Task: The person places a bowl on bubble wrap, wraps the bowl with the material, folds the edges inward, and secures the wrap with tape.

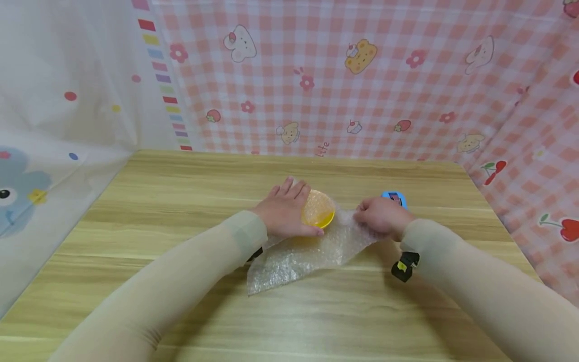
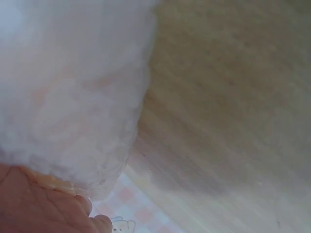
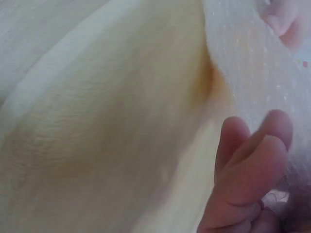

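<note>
Nearest my camera, two cream-coloured fabric sleeves [image 1: 176, 276] reach over the pale, wood-grained worktop [image 1: 176, 191]. From my end I see the left hand [image 1: 285, 213] spread wide across a round, shiny yellow object [image 1: 326, 220] under clear plastic bubble wrap [image 1: 289, 266]; I cannot tell whether it is a bowl or a lid. It lies toward the middle of the worktop, between the hands. The right hand [image 1: 382, 216] is narrow, pinching the right end of the wrap, and partly hides a bright blue, rounded object [image 1: 397, 198] with a dark panel.

To handle this well, I would want the left palm bearing down evenly so the yellow piece cannot slide, while the right hand holds the film taut and low. Too hard a pull could drag the piece along; I would smooth any creases near the rim first.
</note>
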